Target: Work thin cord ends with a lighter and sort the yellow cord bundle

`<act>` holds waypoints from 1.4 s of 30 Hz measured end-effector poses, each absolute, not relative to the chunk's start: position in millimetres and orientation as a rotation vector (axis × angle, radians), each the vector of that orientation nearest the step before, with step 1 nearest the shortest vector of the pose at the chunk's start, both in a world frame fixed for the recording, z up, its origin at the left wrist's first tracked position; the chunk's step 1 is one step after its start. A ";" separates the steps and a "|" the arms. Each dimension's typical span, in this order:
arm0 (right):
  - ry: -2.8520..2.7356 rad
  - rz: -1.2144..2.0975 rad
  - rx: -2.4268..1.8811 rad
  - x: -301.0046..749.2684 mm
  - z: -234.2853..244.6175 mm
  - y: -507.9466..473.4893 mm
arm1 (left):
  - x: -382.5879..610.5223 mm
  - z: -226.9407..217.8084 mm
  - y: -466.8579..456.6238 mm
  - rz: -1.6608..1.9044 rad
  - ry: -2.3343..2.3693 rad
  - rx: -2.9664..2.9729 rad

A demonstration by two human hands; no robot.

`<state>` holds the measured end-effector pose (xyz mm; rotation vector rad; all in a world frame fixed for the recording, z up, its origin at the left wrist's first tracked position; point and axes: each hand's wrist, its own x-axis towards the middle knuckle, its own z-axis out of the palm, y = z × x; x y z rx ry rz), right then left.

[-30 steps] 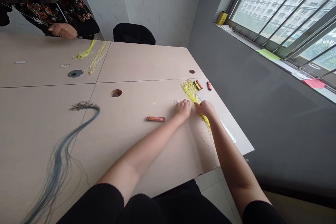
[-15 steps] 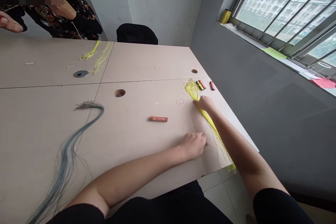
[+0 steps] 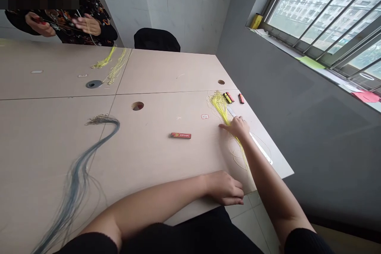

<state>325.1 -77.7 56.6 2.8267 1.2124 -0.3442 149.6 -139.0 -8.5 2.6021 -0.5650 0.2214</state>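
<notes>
A bundle of thin yellow strings [image 3: 220, 105] lies near the table's right edge, fanned at its far end. My right hand [image 3: 239, 127] presses down on the middle of that bundle, fingers bent over the strands. My left hand [image 3: 226, 188] is at the table's near edge, fingers pinched together; a thin yellow strand seems to run from it toward the bundle, but it is too fine to be sure. A red lighter [image 3: 180, 135] lies flat to the left of the bundle.
Three small lighters [image 3: 233, 97] and a white ruler [image 3: 258, 147] lie by the right edge. A long grey-blue string bundle [image 3: 77, 166] curves across the left of the table. Across the table [image 3: 166, 71], another person's hands [image 3: 86, 24] work string above more yellow strings [image 3: 111, 65]. A black chair [image 3: 156, 39] stands beyond.
My left hand has drawn back from beside the bundle to the table's near edge. My right hand has slid a little nearer along the yellow strings. The other person's hands have risen.
</notes>
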 end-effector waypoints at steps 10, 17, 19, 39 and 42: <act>1.173 -0.367 2.748 319.8 61.4 -70.5 | 150.5 -6.4 -137.4 0.106 -0.548 2.573; 1.225 -0.349 2.618 321.9 58.9 -64.8 | 151.0 -6.5 -135.0 0.085 -0.510 2.478; 1.237 -0.356 2.610 322.9 56.4 -63.5 | 151.2 -5.5 -134.4 0.085 -0.506 2.468; 1.410 -0.706 2.788 359.9 76.1 -73.0 | 152.0 -3.1 -131.4 0.071 -0.491 2.400; 1.351 -0.726 2.846 357.8 67.6 -72.2 | 152.7 -4.2 -131.3 0.042 -0.490 2.394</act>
